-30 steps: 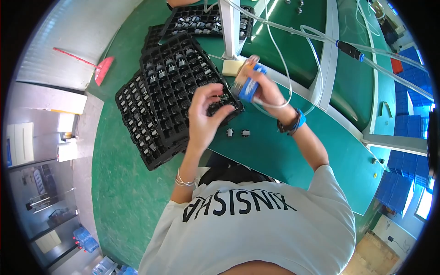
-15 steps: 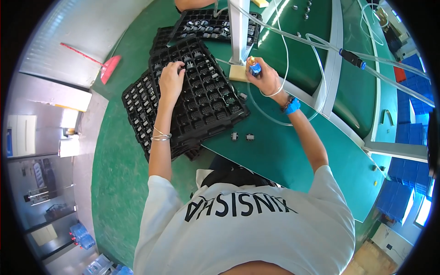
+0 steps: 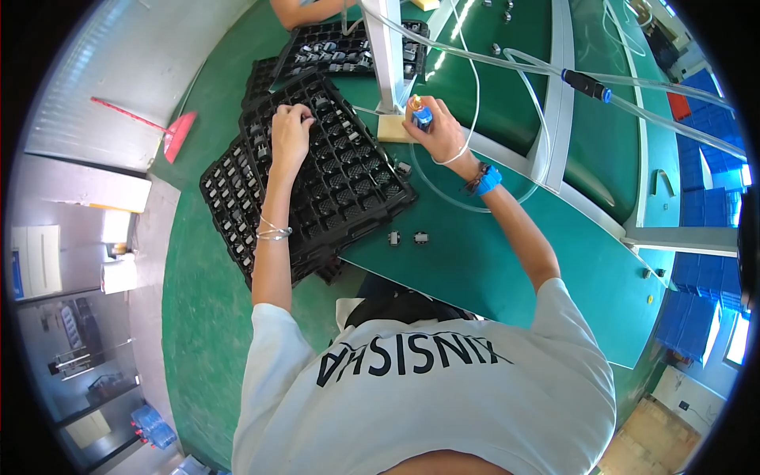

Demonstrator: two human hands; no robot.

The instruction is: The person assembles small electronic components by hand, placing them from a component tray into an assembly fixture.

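Observation:
My left hand [image 3: 290, 141] reaches over the upper black compartment tray [image 3: 348, 178], thumb and fingers drawn together at one of its pockets. Whatever is between those fingertips is too small and dark to make out. Small metal parts sit in some pockets, while many others show only their patterned bottoms. To the right, my right hand [image 3: 440, 133] is wrapped round a blue handheld tool [image 3: 422, 117] with a brass-coloured tip pointing up. Two small metal parts [image 3: 408, 237] lie side by side on the green table, close to its near edge.
A second black tray [image 3: 229, 190] of parts lies beneath the upper one. Beyond stands a white post [image 3: 385, 63], with a yellow block [image 3: 393, 128] by its foot. Clear tubing [image 3: 534, 119] loops across the right side. Another person's arm [image 3: 309, 11] rests near a far tray [image 3: 328, 54].
The whole scene has shifted slightly left in view. More of the other person's arm shows at the top. Both my hands keep much the same place and grip.

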